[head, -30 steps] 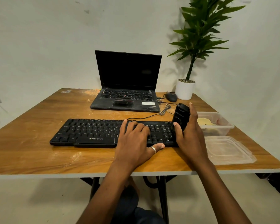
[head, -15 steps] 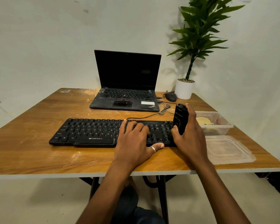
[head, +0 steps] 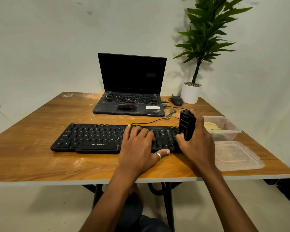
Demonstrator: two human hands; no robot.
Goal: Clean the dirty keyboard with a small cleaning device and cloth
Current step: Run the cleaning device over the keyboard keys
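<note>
Head view shows your left hand (head: 137,148) lying flat and relaxed on the right half of the keyboard (head: 94,138), thumb along its front edge. Your right hand (head: 197,144) wraps the small cleaning device (head: 187,124), held upright at the keyboard's right end on the desk (head: 40,161). The device looks light, rigid and smooth-shelled, so grip it round the middle. The keyboard is probably light and apt to slide; weigh it down with that palm.
</note>
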